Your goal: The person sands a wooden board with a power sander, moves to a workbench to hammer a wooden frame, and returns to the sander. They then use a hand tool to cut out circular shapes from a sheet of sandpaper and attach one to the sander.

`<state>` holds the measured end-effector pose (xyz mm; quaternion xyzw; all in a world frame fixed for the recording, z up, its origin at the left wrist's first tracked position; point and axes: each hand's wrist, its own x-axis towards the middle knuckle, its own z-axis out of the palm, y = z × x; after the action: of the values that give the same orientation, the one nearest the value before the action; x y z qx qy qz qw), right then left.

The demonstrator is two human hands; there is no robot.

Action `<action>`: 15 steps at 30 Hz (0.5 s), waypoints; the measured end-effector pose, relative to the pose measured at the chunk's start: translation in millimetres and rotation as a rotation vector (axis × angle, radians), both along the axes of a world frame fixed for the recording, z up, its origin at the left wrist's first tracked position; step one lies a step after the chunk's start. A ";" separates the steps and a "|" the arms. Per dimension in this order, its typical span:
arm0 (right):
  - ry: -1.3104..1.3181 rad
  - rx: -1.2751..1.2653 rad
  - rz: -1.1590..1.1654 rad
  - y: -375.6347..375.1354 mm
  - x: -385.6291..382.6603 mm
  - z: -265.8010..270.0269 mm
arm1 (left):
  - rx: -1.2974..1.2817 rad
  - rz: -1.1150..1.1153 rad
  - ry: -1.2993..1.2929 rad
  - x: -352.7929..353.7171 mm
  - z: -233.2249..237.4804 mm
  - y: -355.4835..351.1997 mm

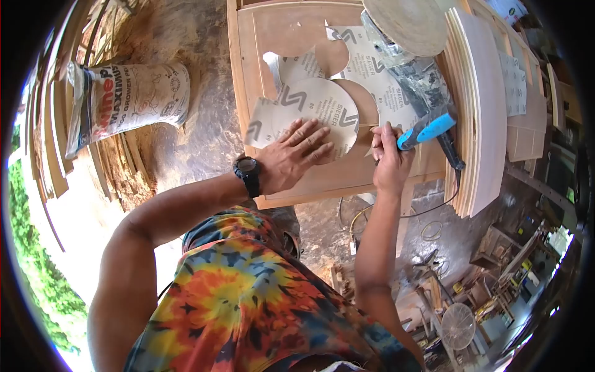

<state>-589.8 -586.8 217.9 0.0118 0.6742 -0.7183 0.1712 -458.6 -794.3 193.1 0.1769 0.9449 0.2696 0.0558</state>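
My left hand (291, 155), a black watch on its wrist, lies flat with its fingers spread on a round sandpaper disc (338, 111). The grey printing on the disc reads SIEGER and 80. Sandpaper sheets (393, 102) with curved cutouts lie around it. At the disc's right, my right hand (393, 158) is closed, thumb uppermost; what its fingers pinch is too small to make out. A blue-and-black handle (427, 130) reaches right from beside this hand. Whether the fingers grip it is hidden.
A power tool with a round pad (409, 25) lies at the wooden worktop's (304, 195) far right, its cord hanging down. Stacked curved boards (480, 118) stand at the right. A printed feed sack (133, 102) lies left, near wood strips. A fan (458, 325) stands lower right.
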 end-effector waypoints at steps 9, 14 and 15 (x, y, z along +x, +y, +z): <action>0.085 -0.150 -0.474 -59.3 20.2 37.1 | 0.165 0.136 0.262 -106.1 7.3 -94.8; 0.169 -0.213 -0.669 -107.1 21.2 44.2 | 0.260 -0.021 -0.167 -164.7 1.7 -142.9; 0.165 -0.205 -0.691 -114.9 22.6 45.8 | 0.262 -0.041 -0.178 -165.1 -3.7 -146.9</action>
<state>-567.1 -701.7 263.8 0.1637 0.5663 -0.7962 -0.1363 -623.7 -941.2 189.4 0.1775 0.8892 0.4039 0.1215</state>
